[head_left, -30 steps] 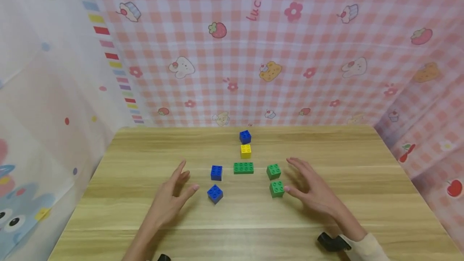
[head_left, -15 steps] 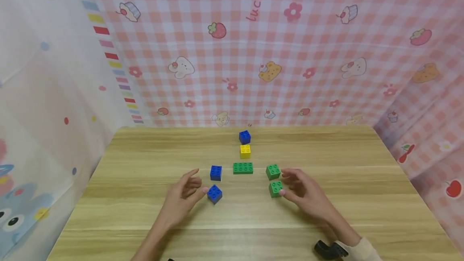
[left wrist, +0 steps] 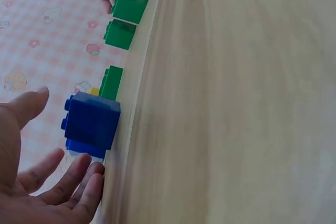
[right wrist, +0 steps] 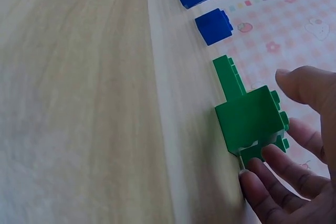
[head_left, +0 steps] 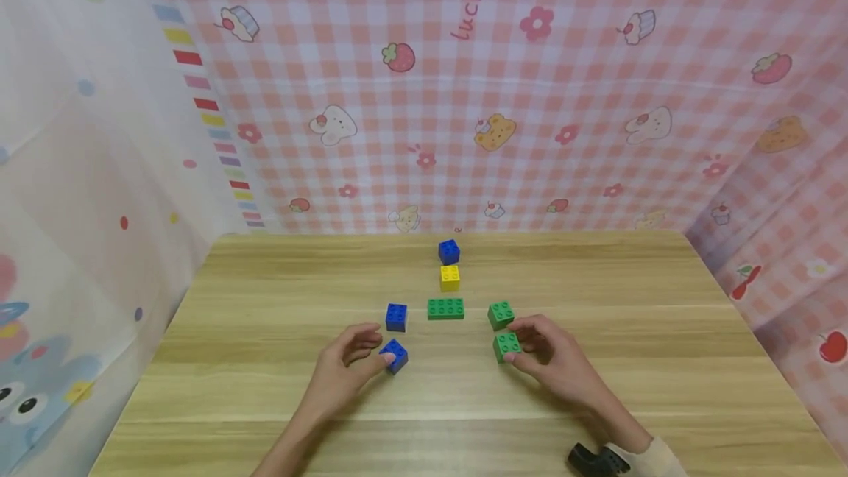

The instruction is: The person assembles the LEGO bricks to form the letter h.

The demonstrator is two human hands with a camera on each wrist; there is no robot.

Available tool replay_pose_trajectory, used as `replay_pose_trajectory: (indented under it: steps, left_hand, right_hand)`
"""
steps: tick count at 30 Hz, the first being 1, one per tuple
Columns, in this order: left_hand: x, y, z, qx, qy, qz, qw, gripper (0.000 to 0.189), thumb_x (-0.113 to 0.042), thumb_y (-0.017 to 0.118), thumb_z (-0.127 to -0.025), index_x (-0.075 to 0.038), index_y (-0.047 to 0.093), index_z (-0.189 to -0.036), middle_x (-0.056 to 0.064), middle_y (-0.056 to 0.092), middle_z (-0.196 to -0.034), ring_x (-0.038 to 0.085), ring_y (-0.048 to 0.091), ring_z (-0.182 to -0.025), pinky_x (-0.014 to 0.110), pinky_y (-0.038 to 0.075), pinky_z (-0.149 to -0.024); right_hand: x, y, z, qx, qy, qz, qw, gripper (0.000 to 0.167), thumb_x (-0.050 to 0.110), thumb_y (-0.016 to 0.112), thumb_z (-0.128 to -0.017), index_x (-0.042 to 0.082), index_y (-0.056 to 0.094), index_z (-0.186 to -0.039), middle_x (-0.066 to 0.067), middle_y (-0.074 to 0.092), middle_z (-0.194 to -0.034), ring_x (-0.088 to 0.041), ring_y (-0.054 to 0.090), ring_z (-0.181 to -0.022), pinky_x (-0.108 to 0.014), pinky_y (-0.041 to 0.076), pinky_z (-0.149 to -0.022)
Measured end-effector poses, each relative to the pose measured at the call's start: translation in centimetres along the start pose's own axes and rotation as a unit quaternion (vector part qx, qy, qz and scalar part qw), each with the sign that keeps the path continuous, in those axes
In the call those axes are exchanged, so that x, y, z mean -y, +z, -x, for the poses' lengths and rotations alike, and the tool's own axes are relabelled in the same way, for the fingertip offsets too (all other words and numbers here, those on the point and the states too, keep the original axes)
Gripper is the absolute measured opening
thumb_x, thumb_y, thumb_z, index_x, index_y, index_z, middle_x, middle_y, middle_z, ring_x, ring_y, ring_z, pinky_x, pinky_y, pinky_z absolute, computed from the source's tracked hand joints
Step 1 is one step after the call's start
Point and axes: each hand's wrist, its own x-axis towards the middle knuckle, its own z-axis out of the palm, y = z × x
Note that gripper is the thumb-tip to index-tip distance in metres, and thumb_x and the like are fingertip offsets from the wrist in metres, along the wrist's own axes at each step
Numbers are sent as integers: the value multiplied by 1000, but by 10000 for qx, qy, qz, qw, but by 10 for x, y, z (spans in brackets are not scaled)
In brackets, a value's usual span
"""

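Note:
My left hand is beside the near blue block, which sits turned at an angle on the table. In the left wrist view, the thumb stands apart from this blue block and the fingers lie around its lower side without a grip. Likewise, my right hand surrounds the near green block. The right wrist view has a gap between the thumb and that green block, with fingertips close to its lower side; whether they touch is unclear. Just behind are another blue block and another green block.
Between the two pairs lies a longer, flatter green block. Behind it stand a yellow block and a third blue block. The wooden table ends at a pink checked cloth.
Both hands have moved inward toward the near blue and green blocks, and their thumbs now overlap those blocks in the head view. The blocks have stayed in place.

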Motion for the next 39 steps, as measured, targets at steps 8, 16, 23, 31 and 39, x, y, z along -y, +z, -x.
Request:
replay_pose_trajectory:
  steps: [8, 16, 23, 31, 39]
  left_hand:
    - [2, 2, 1, -46, 254, -194, 9995, 53, -17, 90, -78, -11, 68, -126, 6, 72, -123, 21, 66, -117, 30, 55, -104]
    - [4, 5, 0, -6, 344, -221, 9992, 49, -17, 91, -77, -12, 71, -121, 3, 73, -121, 21, 67, -117, 39, 54, -106]
    - [3, 9, 0, -30, 335, -434, 9985, 50, -17, 92, -75, -14, 71, -120, -1, 73, -120, 18, 67, -115, 37, 54, -106]
    - [2, 8, 0, -109, 263, -527, 9982, 47, -17, 92, -75, -16, 72, -117, -2, 74, -115, 15, 67, -110, 37, 54, -103]
    - [2, 8, 3, -93, 303, -584, 9978, 41, -15, 91, -75, -17, 73, -112, -2, 75, -108, 13, 67, -101, 27, 57, -95]
  right_hand:
    - [-4, 8, 0, -118, 188, 71, 9997, 40, 22, 83, -88, 20, 66, -124, 3, 71, -117, -13, 66, -104, -28, 60, -91]
    - [-4, 10, 1, -242, 350, 196, 9989, 43, 20, 86, -84, 21, 66, -122, 3, 71, -117, -15, 66, -106, -28, 59, -93]
    - [-5, 11, 4, -288, 461, 219, 9983, 41, 25, 86, -83, 23, 67, -119, 3, 73, -116, -14, 67, -106, -27, 59, -93]
    - [-3, 14, 2, -411, 477, 411, 9972, 42, 27, 88, -81, 25, 67, -117, 5, 73, -112, -9, 67, -100, -25, 60, -88]
    - [1, 16, 2, -449, 600, 426, 9963, 43, 23, 89, -80, 23, 66, -116, 4, 74, -111, -10, 67, -99, -25, 60, -88]
